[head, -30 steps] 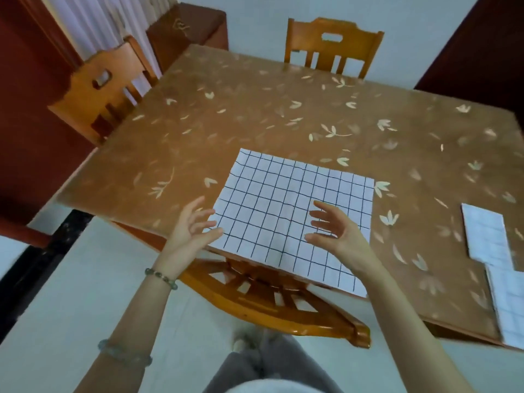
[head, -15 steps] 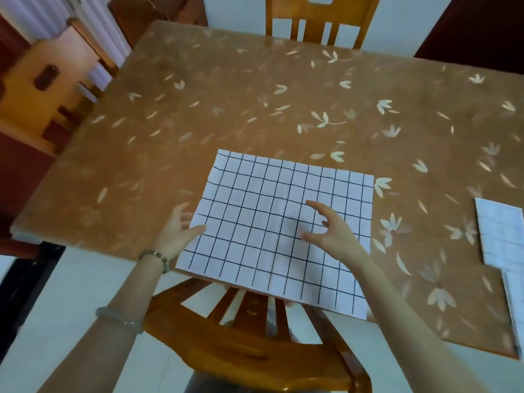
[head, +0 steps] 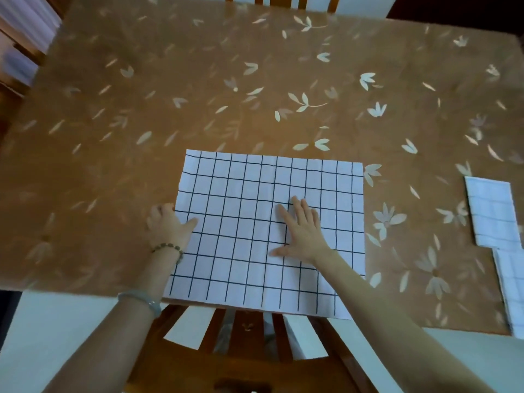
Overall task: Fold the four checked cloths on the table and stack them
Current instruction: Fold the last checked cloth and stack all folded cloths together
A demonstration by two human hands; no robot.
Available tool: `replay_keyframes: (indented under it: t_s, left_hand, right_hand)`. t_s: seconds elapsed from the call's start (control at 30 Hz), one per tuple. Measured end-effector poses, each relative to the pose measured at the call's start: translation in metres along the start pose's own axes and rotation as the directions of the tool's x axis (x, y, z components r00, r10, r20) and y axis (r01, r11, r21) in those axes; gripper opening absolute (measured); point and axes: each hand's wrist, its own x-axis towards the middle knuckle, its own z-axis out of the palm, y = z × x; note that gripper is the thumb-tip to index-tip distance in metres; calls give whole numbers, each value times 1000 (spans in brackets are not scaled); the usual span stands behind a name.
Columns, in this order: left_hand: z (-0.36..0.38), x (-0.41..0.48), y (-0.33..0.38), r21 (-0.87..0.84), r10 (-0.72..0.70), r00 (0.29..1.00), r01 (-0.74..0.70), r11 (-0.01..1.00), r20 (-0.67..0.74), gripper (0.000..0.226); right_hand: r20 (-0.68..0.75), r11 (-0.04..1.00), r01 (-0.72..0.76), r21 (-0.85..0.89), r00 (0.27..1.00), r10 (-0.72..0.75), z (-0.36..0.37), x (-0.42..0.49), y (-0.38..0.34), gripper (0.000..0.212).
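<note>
One checked cloth [head: 241, 191]: right hand [head: 304, 232] flat atop, left hand [head: 167, 226] gripping edge.

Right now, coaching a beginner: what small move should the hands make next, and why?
Probably the left hand lifts the left edge across: the checked cloth lies flat and unfolded, the right hand presses its middle, and the left thumb rests on that edge.

White cloth [head: 255, 211] w/ black grid; brown table [head: 141, 109] w/ pale leaf print.
</note>
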Motion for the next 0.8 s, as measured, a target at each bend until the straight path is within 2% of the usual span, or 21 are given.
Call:
replay_keyframes:
  t_s: [0.23,0.37,0.47,0.57,0.8]
  left_hand:
    - [-5,14,10,-147,-49,989,70,987,143,64]
    - [-10,19,5,-221,92,984,-57,974,153,24]
    - [-18,20,2,-255,175,981,-148,956,86,35]
    - [-28,20,0,-223,201,979,-191,956,27,36]
    - [-42,24,-7,-122,236,972,-233,965,9,39]
  right_hand:
    - [44,1000,-13,-26,999,14,7,3,0,116]
    - [48,1000,-11,-28,999,12,4,6,-3,116]
    - [47,1000,-10,-22,999,11,2,10,-8,116]
    - [51,999,-8,-33,999,10,1,13,-12,116]
    - [64,998,-16,-61,998,20,0,18,-20,113]
